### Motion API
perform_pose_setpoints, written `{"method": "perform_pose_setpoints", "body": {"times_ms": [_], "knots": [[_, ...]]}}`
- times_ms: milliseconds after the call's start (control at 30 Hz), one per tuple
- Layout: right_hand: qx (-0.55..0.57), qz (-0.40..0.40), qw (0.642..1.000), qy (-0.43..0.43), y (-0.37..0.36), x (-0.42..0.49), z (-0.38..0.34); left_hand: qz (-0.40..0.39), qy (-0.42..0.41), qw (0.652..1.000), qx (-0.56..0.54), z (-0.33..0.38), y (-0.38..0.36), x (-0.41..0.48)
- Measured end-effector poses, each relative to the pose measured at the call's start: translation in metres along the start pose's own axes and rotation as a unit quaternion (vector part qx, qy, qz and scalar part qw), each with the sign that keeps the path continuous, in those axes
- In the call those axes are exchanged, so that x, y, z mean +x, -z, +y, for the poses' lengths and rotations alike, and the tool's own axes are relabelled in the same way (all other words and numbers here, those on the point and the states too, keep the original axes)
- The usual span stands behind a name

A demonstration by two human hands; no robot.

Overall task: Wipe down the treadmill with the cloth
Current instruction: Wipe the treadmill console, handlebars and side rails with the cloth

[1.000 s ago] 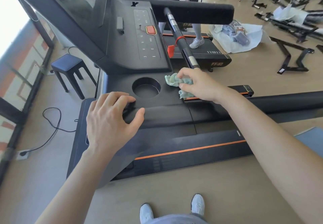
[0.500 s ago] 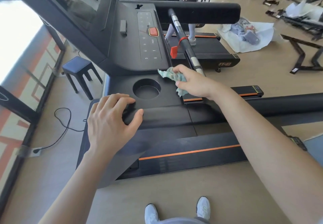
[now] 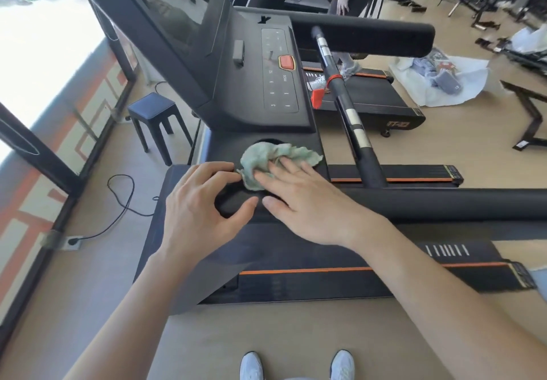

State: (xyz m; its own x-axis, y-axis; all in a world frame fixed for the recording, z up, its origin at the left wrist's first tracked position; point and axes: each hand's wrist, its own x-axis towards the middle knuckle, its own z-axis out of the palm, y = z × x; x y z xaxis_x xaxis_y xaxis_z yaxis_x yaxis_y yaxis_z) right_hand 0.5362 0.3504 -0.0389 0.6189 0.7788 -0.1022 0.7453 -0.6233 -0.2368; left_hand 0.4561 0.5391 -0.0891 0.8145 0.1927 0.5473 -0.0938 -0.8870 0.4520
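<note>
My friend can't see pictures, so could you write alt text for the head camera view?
Seen from above, a person's right hand presses a crumpled pale green cloth onto the console tray of a black treadmill, while the left hand grips the tray's front edge beside it. A keypad with a red button rises behind; white shoes show below.

Bright daylight from window [image 3: 50, 62] at 10 o'clock, blown out white. Reflections on glossy screen [image 3: 177, 9] of treadmill [image 3: 245, 113] at 11 o'clock. Shadows faint, soft on floor [image 3: 266, 329]. Fisheye bending at edges. Background at 1–2 o'clock slightly soft; centre sharp.
</note>
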Motion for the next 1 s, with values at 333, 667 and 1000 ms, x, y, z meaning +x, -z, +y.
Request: {"method": "perform_pose_setpoints", "body": {"times_ms": [333, 667, 1000], "knots": [[-0.053, 0.141, 0.989, -0.002, -0.030, -0.023, -0.009, -0.001, -0.019, 0.999, -0.034, -0.015, 0.016, -0.020], [0.261, 0.361, 0.895, -0.041, -0.022, -0.060, 0.005, -0.090, -0.184, 0.976, -0.081, 0.020, -0.003, 0.019], [0.347, 0.422, 0.829, -0.122, 0.032, -0.059, 0.037, -0.055, 0.002, 0.955, -0.292, 0.075, 0.007, 0.074]]}}
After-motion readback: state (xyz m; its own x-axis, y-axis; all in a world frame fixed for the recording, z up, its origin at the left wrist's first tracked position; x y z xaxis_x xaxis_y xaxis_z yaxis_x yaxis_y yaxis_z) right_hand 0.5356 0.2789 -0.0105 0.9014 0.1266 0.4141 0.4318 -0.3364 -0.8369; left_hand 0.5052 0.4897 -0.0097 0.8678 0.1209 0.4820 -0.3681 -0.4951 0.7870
